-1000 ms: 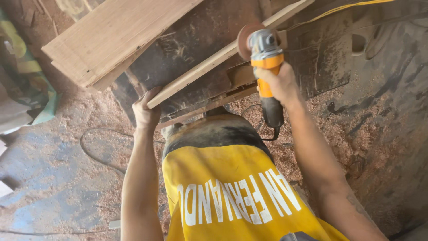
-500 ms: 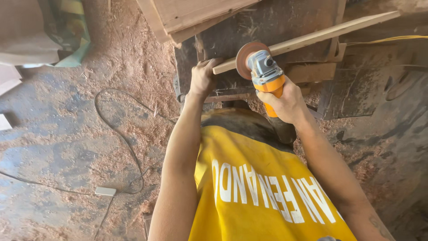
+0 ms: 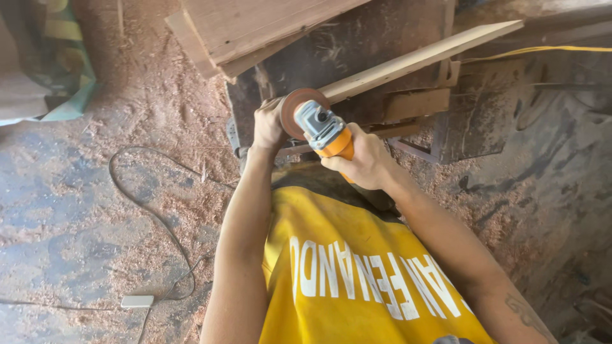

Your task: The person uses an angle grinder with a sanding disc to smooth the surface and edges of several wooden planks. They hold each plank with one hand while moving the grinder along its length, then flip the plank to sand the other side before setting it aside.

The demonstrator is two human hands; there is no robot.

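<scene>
My right hand (image 3: 364,159) grips the orange body of an angle grinder (image 3: 322,130) with a grey head. Its round sanding disc (image 3: 297,109) sits at the near end of a long pale wooden slat (image 3: 421,58). My left hand (image 3: 268,126) holds that near end of the slat, right beside the disc. The slat runs up and to the right across a dark, dusty workbench (image 3: 382,38). My yellow shirt fills the bottom middle of the view.
Several wooden boards (image 3: 248,28) are stacked on the bench at the top. Sawdust covers the floor. A thin cable (image 3: 146,210) loops across the floor at left, ending near a small white block (image 3: 137,301). A green and yellow bundle (image 3: 44,70) lies at the far left.
The view has swung right and down. The grinder's disc has come down to the slat's near end, close to my left hand. The slat now lies flatter.
</scene>
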